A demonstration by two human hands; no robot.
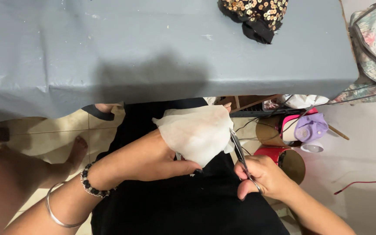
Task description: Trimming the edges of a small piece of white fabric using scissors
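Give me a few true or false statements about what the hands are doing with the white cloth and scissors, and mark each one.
1. The left hand holds a piece of white cloth. True.
2. The right hand holds a pen. False: it holds scissors, blades at the cloth's edge.
3. A sequined black fabric lies on the grey table. True.
4. The white cloth lies flat on the table. False: it is held up below the table's edge, over the lap.
5. The left wrist is bare. False: it wears a beaded bracelet and a metal bangle.
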